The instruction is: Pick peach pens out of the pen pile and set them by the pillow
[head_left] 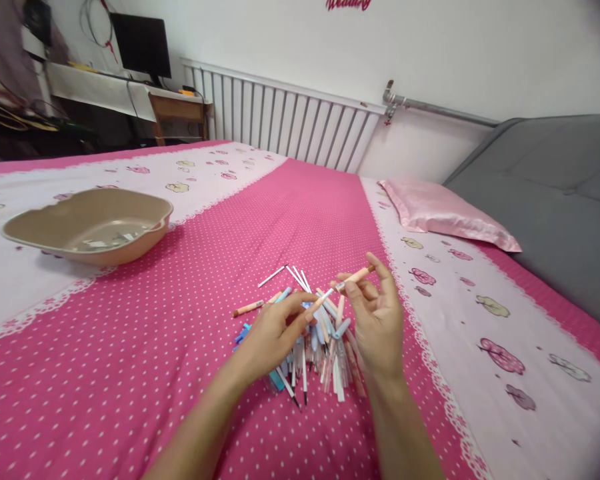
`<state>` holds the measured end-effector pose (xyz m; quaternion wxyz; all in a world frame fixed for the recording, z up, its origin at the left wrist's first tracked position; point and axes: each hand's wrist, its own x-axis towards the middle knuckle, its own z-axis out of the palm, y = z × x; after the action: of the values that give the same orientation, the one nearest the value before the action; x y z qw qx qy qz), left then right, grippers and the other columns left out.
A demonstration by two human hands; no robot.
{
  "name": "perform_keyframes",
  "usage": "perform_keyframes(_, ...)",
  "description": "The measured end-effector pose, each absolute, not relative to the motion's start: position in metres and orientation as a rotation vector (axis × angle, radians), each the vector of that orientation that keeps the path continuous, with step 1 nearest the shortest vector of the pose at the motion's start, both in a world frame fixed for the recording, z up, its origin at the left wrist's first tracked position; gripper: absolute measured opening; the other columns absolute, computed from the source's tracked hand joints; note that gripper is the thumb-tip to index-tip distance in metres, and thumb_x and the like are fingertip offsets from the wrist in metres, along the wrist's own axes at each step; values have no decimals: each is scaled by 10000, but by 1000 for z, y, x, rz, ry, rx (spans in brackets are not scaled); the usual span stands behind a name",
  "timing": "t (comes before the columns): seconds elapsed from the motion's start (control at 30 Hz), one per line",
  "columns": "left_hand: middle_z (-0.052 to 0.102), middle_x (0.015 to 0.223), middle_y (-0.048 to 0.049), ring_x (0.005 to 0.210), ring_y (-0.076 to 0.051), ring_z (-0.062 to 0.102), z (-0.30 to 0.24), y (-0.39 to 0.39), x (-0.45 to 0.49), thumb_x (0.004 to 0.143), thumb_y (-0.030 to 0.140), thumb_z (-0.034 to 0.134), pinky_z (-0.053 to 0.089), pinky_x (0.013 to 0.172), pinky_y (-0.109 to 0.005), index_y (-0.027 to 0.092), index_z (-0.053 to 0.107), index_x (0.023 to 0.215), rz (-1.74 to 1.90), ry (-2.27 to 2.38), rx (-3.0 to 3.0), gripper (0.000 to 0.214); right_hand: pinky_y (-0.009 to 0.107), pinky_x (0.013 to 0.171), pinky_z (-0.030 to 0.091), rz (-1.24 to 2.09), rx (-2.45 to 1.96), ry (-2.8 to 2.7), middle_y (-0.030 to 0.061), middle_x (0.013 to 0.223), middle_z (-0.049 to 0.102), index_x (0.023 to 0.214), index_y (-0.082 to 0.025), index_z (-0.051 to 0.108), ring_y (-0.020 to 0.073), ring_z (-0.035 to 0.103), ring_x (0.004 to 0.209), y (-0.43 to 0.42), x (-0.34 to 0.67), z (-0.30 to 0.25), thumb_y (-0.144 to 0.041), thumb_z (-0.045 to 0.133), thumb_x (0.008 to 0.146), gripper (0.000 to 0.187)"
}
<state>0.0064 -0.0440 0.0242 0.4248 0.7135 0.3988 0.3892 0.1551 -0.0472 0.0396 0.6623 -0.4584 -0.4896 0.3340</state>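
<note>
A pile of several pens, refills and caps (313,337) lies on the pink dotted bedsheet (145,347) in front of me. My right hand (377,320) is closed on a peach pen barrel (357,275), pinched between thumb and fingers above the pile. My left hand (275,333) pinches a thin white refill (323,299) whose tip points at the open end of that barrel. The two parts nearly touch. My hands hide part of the pile.
A beige heart-shaped basin (87,227) with a few small bits inside sits at the left. A pink pillow (445,213) and a grey headboard (555,200) lie at the right. A white radiator (290,120) and a desk with a monitor (140,47) stand behind.
</note>
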Motion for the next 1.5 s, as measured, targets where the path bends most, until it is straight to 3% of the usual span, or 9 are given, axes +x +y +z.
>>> perform_keyframes(0.17, 665, 786, -35, 676, -158, 593, 22, -43, 6, 877, 342, 440, 424, 584, -244, 218, 560, 1174, 968, 992, 1796, 343, 375, 798, 534, 759, -1036, -1156, 73, 1000, 644, 1330, -270, 349, 197, 632, 943, -46, 155, 37, -259, 523, 852, 508)
perform_keyframes(0.5, 649, 746, -30, 698, -166, 593, 23, -44, 6, 875, 340, 443, 436, 601, -251, 231, 562, 1184, 979, 995, 1797, 348, 348, 796, 531, 878, -997, -1182, 54, 992, 652, 1333, -285, 355, 172, 641, 873, -47, 153, 38, -256, 556, 831, 541)
perform_keyframes(0.9, 654, 789, -32, 738, -168, 597, 23, -44, 5, 891, 343, 422, 445, 633, -258, 232, 543, 1211, 961, 991, 1793, 359, 332, 773, 524, 969, -997, -1194, 55, 970, 661, 1353, -269, 321, 175, 637, 882, -46, 152, 34, -272, 568, 828, 580)
perform_keyframes(1.2, 651, 817, -34, 737, -160, 600, 23, -43, 5, 875, 367, 461, 450, 631, -255, 199, 512, 1227, 962, 999, 1732, 393, 281, 661, 519, 1020, -1040, -1171, 31, 902, 672, 1353, -277, 334, 159, 633, 796, -48, 152, 35, -286, 583, 823, 586)
perform_keyframes(1.5, 647, 823, -45, 775, -168, 598, 22, -42, 4, 864, 390, 477, 460, 698, -287, 174, 592, 1059, 940, 926, 1648, 312, 276, 656, 518, 1153, -982, -1117, 43, 914, 687, 1298, -245, 396, 147, 644, 740, -48, 151, 37, -292, 605, 809, 534)
